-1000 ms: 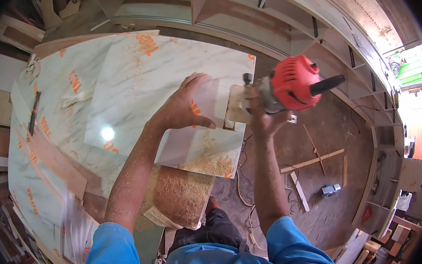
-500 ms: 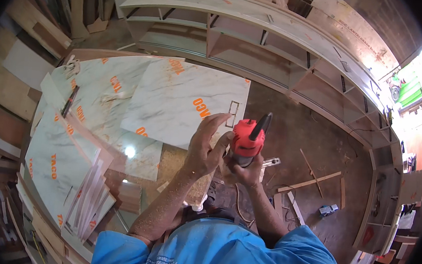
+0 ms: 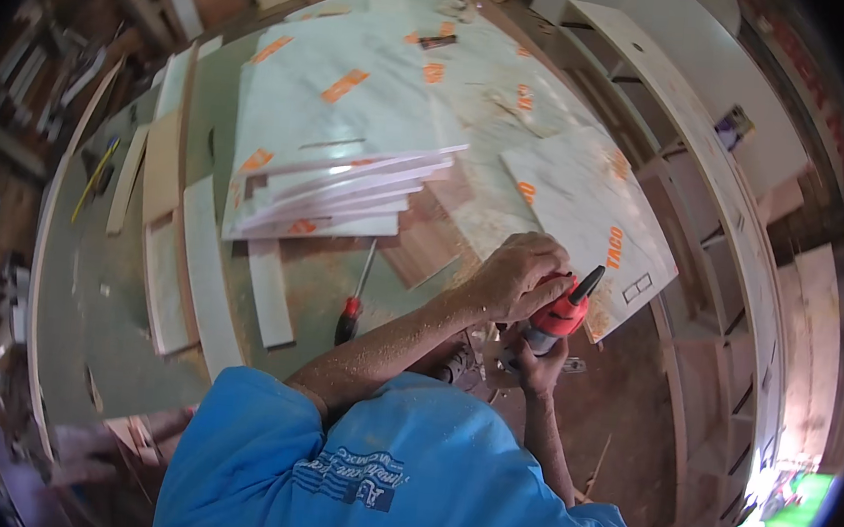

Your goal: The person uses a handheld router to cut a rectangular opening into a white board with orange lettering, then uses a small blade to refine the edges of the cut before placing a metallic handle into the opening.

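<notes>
A red and grey trim router (image 3: 560,317) with a black cord sleeve on top is held in front of my chest. My right hand (image 3: 539,368) wraps round its lower body. Bent fingers and thumb of my left hand (image 3: 511,279) are at the router's upper side, closed against it; the fingertips are partly hidden. Wood dust coats my forearms. Just beyond the tool lies a marble-patterned panel (image 3: 585,182) with orange print and a small rectangular outline cut near its corner.
On the worktable are a fanned stack of marble-patterned panels (image 3: 340,106), a screwdriver (image 3: 349,319) with a red and black handle, and several wooden strips (image 3: 203,264). A long open cabinet frame (image 3: 694,192) runs along the right. Sawdust lies on the panels.
My view has swung left, bringing the panel stack and screwdriver into clear sight. My left hand has come closer round the router's top; the right hand keeps its hold.
</notes>
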Demonstrator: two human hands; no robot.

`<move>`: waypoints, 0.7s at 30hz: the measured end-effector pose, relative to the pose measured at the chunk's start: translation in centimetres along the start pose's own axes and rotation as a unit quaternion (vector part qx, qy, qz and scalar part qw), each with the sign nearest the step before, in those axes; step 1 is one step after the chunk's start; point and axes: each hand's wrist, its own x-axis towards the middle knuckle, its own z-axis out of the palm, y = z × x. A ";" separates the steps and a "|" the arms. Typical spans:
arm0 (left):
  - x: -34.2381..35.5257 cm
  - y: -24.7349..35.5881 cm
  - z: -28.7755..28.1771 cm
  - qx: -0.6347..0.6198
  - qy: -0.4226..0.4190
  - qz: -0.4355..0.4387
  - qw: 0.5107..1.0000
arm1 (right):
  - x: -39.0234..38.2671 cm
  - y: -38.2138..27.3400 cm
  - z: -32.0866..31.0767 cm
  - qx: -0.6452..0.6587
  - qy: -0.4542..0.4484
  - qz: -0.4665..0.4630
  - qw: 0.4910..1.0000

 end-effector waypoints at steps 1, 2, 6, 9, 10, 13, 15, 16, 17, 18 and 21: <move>-1.0 0.0 -0.7 0.011 0.012 -0.011 1.000 | -0.2 -0.1 1.2 -0.001 -0.003 0.024 1.000; -1.7 0.1 -1.3 0.018 0.057 -0.008 0.998 | -0.2 -0.3 2.4 -0.013 -0.006 0.025 1.000; -4.3 -0.6 -5.6 0.075 0.058 -0.009 0.995 | -0.2 -1.1 6.1 0.002 -0.085 0.002 0.996; -5.3 -0.7 -7.8 0.106 0.061 -0.020 0.992 | 0.1 -1.5 8.0 -0.013 -0.115 -0.005 0.993; -5.7 -0.9 -8.4 0.116 0.082 -0.043 0.989 | 0.2 -1.4 8.8 -0.003 -0.122 0.011 0.992; -7.3 -1.6 -9.7 0.155 0.132 -0.069 0.977 | 1.2 -1.1 11.2 0.033 -0.130 0.079 0.988; -9.6 -2.6 -10.8 0.184 0.209 -0.070 0.958 | 2.2 -0.6 13.1 0.023 -0.094 0.081 0.992; -11.3 -3.0 -11.2 0.174 0.250 -0.080 0.949 | 3.3 -0.2 13.9 0.055 -0.060 0.155 0.985; -13.3 -3.6 -11.8 0.146 0.252 -0.141 0.946 | 4.5 0.2 14.7 0.089 -0.019 0.222 0.971; -15.3 -4.3 -12.3 0.111 0.270 -0.167 0.942 | 5.7 0.8 15.1 0.071 0.010 0.254 0.965; -22.9 -5.2 -12.4 0.284 0.200 -0.304 0.887 | 9.9 4.2 16.6 0.191 0.029 0.229 0.954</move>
